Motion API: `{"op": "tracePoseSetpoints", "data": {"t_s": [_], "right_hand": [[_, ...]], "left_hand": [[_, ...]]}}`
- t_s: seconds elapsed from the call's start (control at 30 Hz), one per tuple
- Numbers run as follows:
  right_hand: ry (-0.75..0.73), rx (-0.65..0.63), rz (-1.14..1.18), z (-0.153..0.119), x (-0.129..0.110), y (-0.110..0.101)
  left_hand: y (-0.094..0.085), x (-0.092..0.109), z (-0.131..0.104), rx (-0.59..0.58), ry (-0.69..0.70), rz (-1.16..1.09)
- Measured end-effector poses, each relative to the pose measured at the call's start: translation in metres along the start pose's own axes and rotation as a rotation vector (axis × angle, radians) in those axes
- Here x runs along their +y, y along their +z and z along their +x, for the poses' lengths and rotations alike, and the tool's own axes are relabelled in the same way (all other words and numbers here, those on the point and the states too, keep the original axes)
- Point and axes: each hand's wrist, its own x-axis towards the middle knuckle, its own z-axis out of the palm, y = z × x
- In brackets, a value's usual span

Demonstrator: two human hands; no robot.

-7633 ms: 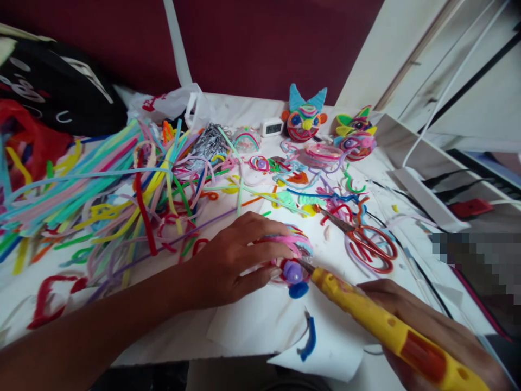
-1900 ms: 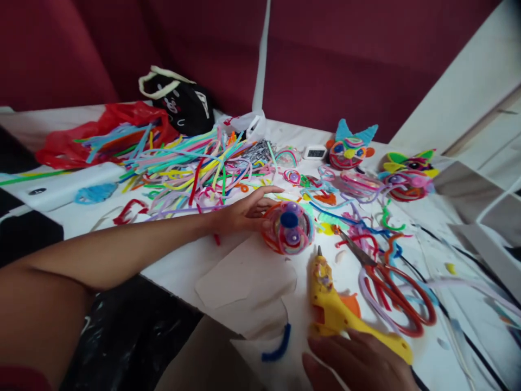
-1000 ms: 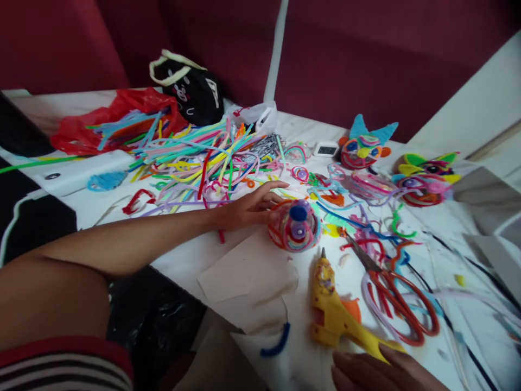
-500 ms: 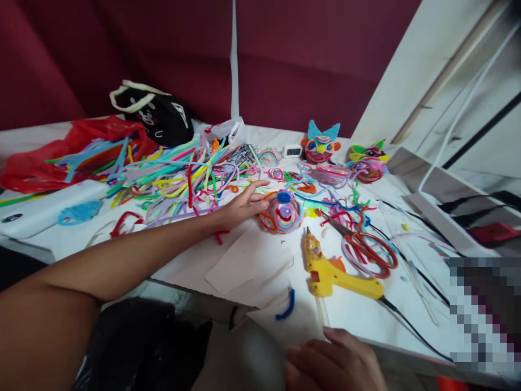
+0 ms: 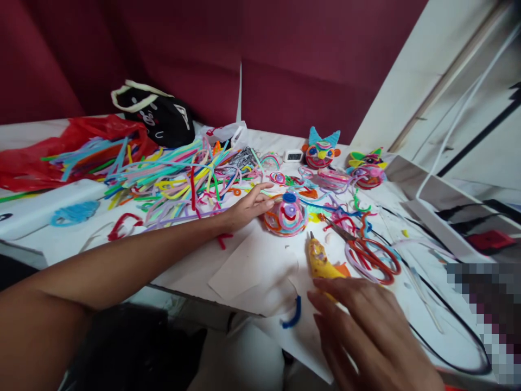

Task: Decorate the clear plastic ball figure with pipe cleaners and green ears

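Note:
My left hand (image 5: 251, 207) rests at the left side of a round, colourful pipe-cleaner piece (image 5: 285, 215), its fingers apart and touching the edge. A blue disc and a purple bead show on that piece. Over the yellow glue gun (image 5: 319, 260) is my right hand (image 5: 358, 326), covering the handle; its fingers are spread, and whether they grip the gun is hidden. Orange-handled scissors (image 5: 372, 255) lie right of the gun. A short blue pipe cleaner (image 5: 293, 314) lies near the table's front edge.
Pipe cleaners (image 5: 163, 174) heap at the left, beside a red plastic bag (image 5: 32, 163) and a black bag (image 5: 163, 117). Finished-looking faces (image 5: 321, 155) stand behind. A white tray (image 5: 448, 222) and cable (image 5: 451, 315) are at the right.
My right hand has moved up and forward from the bottom edge to over the glue gun's handle. My left hand stays beside the round piece. The view has shifted slightly.

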Motion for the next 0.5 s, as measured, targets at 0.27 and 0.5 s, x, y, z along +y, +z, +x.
{"op": "tracePoseSetpoints", "data": {"t_s": [0.27,0.5], "right_hand": [[-0.028,-0.150,-0.036,0.043,0.027,0.011],[-0.040,-0.130,-0.003,0.051,0.031,0.029]], "left_hand": [[0.003,0.004,0.000,-0.001,-0.013,-0.056],[0.004,0.006,-0.002,-0.012,-0.064,-0.111]]}}
